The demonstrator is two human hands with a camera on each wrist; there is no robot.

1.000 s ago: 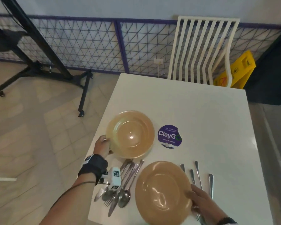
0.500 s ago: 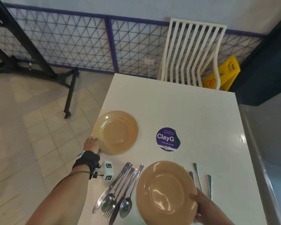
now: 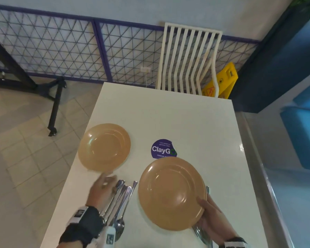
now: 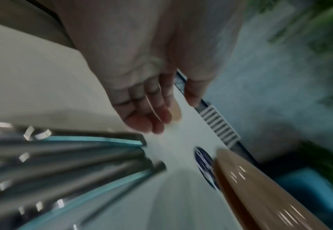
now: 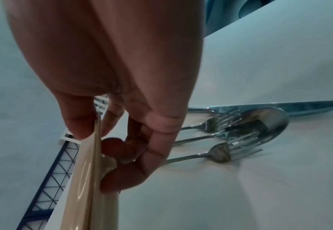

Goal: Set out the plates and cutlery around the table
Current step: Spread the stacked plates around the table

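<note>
One tan plate (image 3: pixel 105 146) lies at the left edge of the white table (image 3: pixel 177 119). My left hand (image 3: pixel 101 189) hovers just below it, fingers relaxed and empty, over the handles of a cutlery bundle (image 3: pixel 121 199); the left wrist view shows those fingers (image 4: pixel 151 118) straight above the cutlery (image 4: pixel 73 157). My right hand (image 3: pixel 210 215) grips the near right rim of a second tan plate (image 3: pixel 172 192), lifted and tilted. In the right wrist view thumb and fingers (image 5: pixel 83 124) pinch that plate's rim (image 5: pixel 86 171), with forks, a spoon and a knife (image 5: pixel 240 129) lying beneath.
A purple ClayGo sticker (image 3: pixel 163 149) marks the table's middle. A white slatted chair (image 3: pixel 188 59) stands at the far edge, a yellow floor sign (image 3: pixel 222 81) beside it. A wire fence (image 3: pixel 61 49) and black stand legs (image 3: pixel 55 108) lie to the left.
My left hand let go of the left plate and drew back over the cutlery bundle. The right hand raised its plate and carried it further up the table.
</note>
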